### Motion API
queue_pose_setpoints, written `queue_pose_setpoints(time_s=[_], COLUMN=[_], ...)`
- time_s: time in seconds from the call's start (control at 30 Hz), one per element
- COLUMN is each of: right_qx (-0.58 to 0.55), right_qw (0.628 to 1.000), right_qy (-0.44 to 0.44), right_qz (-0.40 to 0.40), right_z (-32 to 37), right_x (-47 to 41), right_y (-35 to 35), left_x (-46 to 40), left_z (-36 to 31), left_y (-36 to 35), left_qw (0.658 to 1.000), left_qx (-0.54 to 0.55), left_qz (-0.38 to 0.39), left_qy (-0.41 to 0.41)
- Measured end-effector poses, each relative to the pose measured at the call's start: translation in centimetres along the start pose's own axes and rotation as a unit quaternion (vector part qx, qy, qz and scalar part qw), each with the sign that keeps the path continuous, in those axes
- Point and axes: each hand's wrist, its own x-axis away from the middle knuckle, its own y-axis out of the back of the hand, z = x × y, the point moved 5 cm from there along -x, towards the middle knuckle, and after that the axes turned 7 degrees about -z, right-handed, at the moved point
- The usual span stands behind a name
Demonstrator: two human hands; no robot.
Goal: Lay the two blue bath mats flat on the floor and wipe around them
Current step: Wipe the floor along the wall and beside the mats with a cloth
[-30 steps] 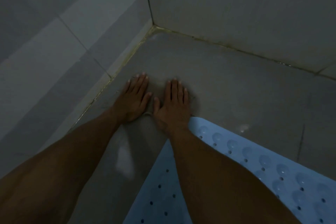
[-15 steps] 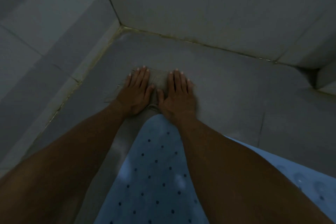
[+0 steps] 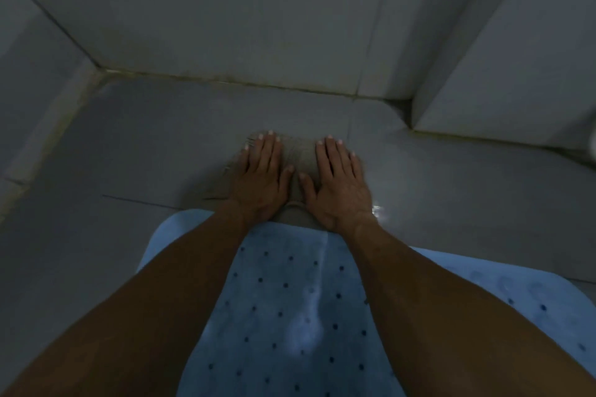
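Bath mat point(image 3: 283, 300) lies flat under my forearms; I press left hand point(image 3: 263, 177) and right hand point(image 3: 338, 184), fingers spread flat, onto a cloth point(image 3: 298, 155) on the floor point(image 3: 145, 145).

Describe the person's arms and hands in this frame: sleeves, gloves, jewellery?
Both forearms are bare right to the frame edge, with no sleeves in view. The left hand and right hand wear no gloves. No rings, watch or bracelet are visible. Fingernails are short and pale. The light is dim, so finer marks cannot be made out.
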Motion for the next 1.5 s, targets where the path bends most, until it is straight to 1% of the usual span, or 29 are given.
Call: queue_pose_setpoints(time_s=[0.13,0.3,0.43,0.67,0.97,1.2,1.33,1.5], right_qx=[0.012,0.018,0.027,0.063,0.085,0.104,0.102,0.1], right_qw=[1.0,1.0,0.999,0.996,0.991,0.976,0.97,0.963], right_qy=[-0.007,-0.022,-0.033,-0.042,-0.102,-0.189,-0.22,-0.247], right_qz=[0.01,0.006,0.013,0.036,0.031,0.036,0.035,0.026], right_z=[-5.2,-11.8,-17.3,-27.1,-37.1,-41.6,-42.2,-41.9], right_x=[1.7,3.8,5.9,9.9,15.1,21.2,23.9,27.1], right_y=[2.3,5.1,7.5,11.4,15.5,17.7,18.1,18.8], left_x=[-0.5,-1.3,-1.3,-0.1,-0.6,1.2,2.3,4.4], left_z=[-5.8,-13.2,-19.5,-30.9,-42.5,-49.7,-51.4,-52.9], left_y=[-0.6,-1.8,-2.4,-3.3,-4.6,-5.2,-5.2,-5.2], left_qw=[1.0,0.999,1.0,0.998,0.991,0.98,0.972,0.966], left_qx=[-0.007,0.007,0.012,0.054,0.082,0.086,0.073,0.075], left_qz=[-0.008,0.032,0.016,0.022,0.069,0.096,0.111,0.111], left_qy=[-0.008,-0.012,-0.02,-0.014,-0.083,-0.154,-0.196,-0.223])
